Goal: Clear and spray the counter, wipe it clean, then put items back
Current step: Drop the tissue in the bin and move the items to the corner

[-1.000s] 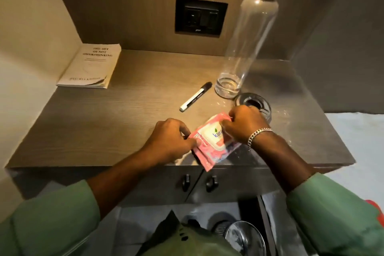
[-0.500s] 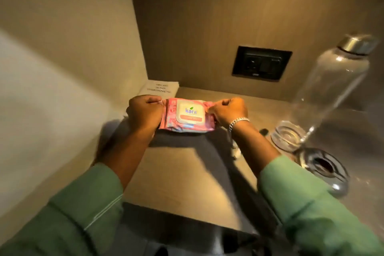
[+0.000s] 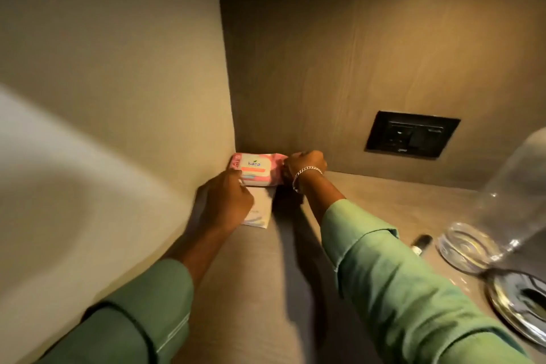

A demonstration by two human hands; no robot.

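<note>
A pink pack of wet wipes (image 3: 255, 168) with a white lid label sits in the far left corner of the wooden counter (image 3: 266, 289), on top of a white book (image 3: 260, 213). My left hand (image 3: 229, 201) holds the pack's near left edge. At the pack's right end, my right hand (image 3: 304, 164), with a silver bracelet at the wrist, grips it. Both sleeves are green. Most of the book is hidden under my left hand and the pack.
A clear glass bottle (image 3: 502, 210) stands at the right, with a round metal ashtray (image 3: 520, 307) in front of it. A marker's black cap (image 3: 421, 242) shows behind my right sleeve. A black wall socket (image 3: 410, 136) is set in the back panel.
Both hands have carried the wipes pack from the counter's front edge to the far left corner, onto the book. The view has leaned in and turned left.
</note>
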